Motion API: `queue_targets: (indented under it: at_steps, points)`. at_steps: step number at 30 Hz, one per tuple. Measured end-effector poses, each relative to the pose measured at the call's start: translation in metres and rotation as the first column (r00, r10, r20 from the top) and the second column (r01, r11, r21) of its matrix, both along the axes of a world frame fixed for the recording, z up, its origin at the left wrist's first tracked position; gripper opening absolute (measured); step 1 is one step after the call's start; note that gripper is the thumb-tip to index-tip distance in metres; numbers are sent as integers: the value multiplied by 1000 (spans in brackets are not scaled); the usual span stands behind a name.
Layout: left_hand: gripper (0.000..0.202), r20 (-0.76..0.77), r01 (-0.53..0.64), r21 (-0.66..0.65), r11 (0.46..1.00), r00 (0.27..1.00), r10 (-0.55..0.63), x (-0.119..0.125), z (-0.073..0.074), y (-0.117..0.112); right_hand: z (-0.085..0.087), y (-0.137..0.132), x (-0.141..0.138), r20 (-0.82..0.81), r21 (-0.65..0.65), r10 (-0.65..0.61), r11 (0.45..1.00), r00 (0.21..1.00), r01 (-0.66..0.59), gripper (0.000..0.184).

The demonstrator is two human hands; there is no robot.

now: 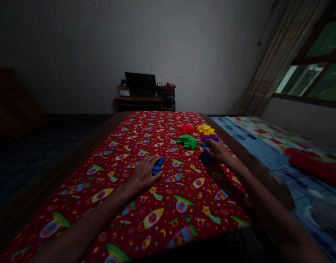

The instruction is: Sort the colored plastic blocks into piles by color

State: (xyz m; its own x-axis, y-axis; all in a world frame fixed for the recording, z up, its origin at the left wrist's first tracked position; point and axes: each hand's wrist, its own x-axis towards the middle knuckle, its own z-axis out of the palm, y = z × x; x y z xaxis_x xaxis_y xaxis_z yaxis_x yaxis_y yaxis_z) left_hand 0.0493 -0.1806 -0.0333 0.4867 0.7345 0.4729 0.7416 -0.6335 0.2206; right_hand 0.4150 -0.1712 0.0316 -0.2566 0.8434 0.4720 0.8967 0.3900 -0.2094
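Observation:
My left hand (146, 171) rests on the red patterned cloth, its fingers and thumb curved around a row of blue plastic pieces (157, 167). At the right side of the cloth, my right hand (217, 150) reaches down with bent fingers over a small blue pile (207, 157). What its fingertips grip there is too dark and small to make out. Just beyond that hand lie purple pieces (211, 138). A green pile (187, 141) sits to their left. Farther back are a red pile (187, 129) and a yellow pile (205, 129).
The cloth (181, 204) covers a long table with brown edges. To the right is a bed (244, 138) with a checked cover and a red object (313, 166) on it. A desk (139, 99) with a black monitor (140, 83) stands against the far wall.

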Motion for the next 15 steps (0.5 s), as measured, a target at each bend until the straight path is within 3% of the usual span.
queue_targets:
  at_steps: [3,7,11,15]
  points:
    - [53,12,21,-7,1000,1000,-21,0,0,0,-5,-1,26,-15,-50,-80,996,997,79,17]
    - [55,44,23,-52,998,999,-21,0,3,0,-10,0,24,-12,-109,-80,991,997,78,19]
    - [61,133,23,-120,993,991,-7,2,10,0,2,-2,-6,-88,20,-21,1000,996,23,23]
    - [73,210,45,-178,983,978,-7,3,16,-3,8,-2,-65,-90,-20,264,964,960,-267,24]
